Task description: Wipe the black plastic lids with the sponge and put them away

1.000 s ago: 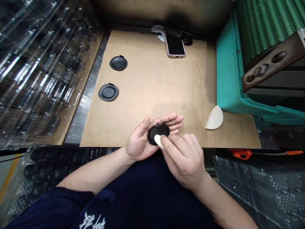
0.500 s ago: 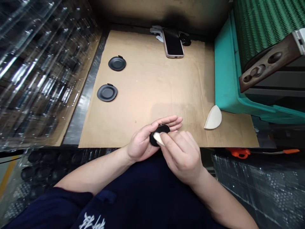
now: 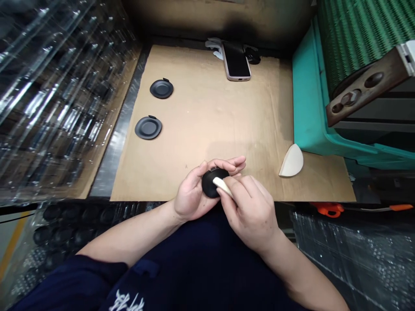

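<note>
Bare left hand (image 3: 191,192) palm up, fingers curled loosely round a matte black oval plastic case (image 3: 211,182), the case cradled in the palm and clear of the surface below. Bare right hand (image 3: 249,218) with thumb and fingers pressed together, pinching a small cream foam wedge (image 3: 223,187), its edge touching the case's upper face. Directly beneath both forearms, a navy shirt (image 3: 71,283) with white lettering.

Farther out, a worn tan cardboard sheet (image 3: 207,116) bearing two round matte black lids with small tabs (image 3: 148,128) (image 3: 161,89), and a larger cream half-round sponge (image 3: 292,160) off to the right. At the far edge, a black smartphone in a pale pink case (image 3: 236,62) beside a white glove (image 3: 214,46). To the right, a teal plastic crate (image 3: 308,99); to the left, stacked clear plastic trays (image 3: 65,86).
</note>
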Tool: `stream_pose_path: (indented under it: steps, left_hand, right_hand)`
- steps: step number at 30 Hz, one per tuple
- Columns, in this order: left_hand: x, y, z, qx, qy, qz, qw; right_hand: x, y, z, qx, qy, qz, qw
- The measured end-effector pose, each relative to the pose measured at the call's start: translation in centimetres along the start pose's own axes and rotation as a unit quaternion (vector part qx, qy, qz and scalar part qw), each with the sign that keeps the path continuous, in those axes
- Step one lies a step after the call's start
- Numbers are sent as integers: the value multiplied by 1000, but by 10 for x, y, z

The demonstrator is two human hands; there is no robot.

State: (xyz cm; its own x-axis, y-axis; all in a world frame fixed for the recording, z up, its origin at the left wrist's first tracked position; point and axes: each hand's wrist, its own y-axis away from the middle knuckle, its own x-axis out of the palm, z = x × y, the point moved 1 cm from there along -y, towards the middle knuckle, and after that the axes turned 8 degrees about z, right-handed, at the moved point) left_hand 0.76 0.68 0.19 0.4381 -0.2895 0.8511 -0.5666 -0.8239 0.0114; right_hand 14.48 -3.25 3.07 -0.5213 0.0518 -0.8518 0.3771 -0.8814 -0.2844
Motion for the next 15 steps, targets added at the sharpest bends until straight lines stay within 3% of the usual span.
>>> stream_pose_path:
  steps: [5, 10, 15]
  left_hand:
    - [2, 1, -2, 15, -1, -17, 1000]
    - [2, 3, -2, 9, -26, 2, 1000]
    - [0, 3, -3, 1, -18, 4, 1000]
  right_hand:
    - [4, 1, 7, 3, -68, 19, 998]
    - [13, -4, 10, -3, -93, -51, 994]
    - [13, -5, 7, -44, -100, -30, 994]
